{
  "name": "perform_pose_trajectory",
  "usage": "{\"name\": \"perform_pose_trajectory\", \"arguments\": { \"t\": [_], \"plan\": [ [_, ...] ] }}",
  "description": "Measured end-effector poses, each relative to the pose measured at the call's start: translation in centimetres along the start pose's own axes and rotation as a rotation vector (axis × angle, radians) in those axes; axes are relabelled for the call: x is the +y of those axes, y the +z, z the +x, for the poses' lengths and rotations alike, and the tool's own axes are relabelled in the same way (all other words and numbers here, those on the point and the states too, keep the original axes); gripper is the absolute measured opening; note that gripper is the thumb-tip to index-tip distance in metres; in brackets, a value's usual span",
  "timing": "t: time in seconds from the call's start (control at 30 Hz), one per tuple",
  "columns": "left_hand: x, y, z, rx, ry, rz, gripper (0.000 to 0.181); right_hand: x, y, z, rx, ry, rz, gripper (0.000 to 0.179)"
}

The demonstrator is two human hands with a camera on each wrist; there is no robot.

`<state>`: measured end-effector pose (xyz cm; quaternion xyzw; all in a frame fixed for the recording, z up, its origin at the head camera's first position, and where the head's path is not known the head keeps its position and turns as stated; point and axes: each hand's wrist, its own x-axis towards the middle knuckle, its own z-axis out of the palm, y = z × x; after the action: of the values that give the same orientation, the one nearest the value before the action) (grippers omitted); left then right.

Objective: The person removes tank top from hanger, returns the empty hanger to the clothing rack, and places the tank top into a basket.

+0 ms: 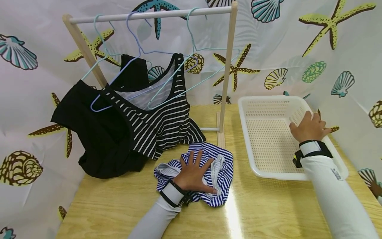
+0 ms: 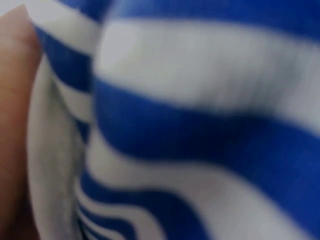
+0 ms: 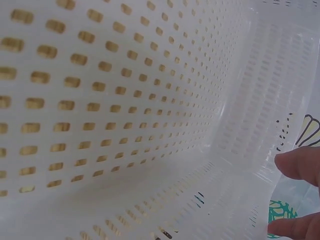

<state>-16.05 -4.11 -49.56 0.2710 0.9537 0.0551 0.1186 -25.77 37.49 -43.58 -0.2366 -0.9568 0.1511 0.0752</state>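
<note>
My left hand [image 1: 192, 176] rests with spread fingers on a crumpled blue-and-white striped garment [image 1: 225, 166] with white trim, lying on the table. In the left wrist view its striped cloth [image 2: 200, 130] fills most of the picture, with part of a finger [image 2: 15, 100] at the left edge. My right hand [image 1: 308, 127] is over the right rim of a white plastic basket [image 1: 249, 146], its thumb toward the inside. The right wrist view shows the thumb and a fingertip [image 3: 287, 227] apart, close to the basket's perforated wall [image 3: 270, 90].
At the left stands a rack [image 1: 228, 66] with a white bar and wooden posts. Black clothing [image 1: 101, 132] and a black-and-white striped top [image 1: 167, 122] hang there on a teal and a purple hanger. Another teal hanger [image 1: 194, 49] overlaps the top. A shell-printed cloth [image 1: 268, 49] lines the back.
</note>
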Motion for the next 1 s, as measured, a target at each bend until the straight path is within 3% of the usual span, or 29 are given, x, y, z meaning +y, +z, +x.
{"name": "perform_pose_trajectory", "arguments": {
  "t": [1.0],
  "plan": [
    [0.02,-0.33,-0.13,-0.001,0.007,-0.020,0.114,-0.02,-0.08,0.00,-0.012,-0.005,-0.017,0.071]
  ]
}}
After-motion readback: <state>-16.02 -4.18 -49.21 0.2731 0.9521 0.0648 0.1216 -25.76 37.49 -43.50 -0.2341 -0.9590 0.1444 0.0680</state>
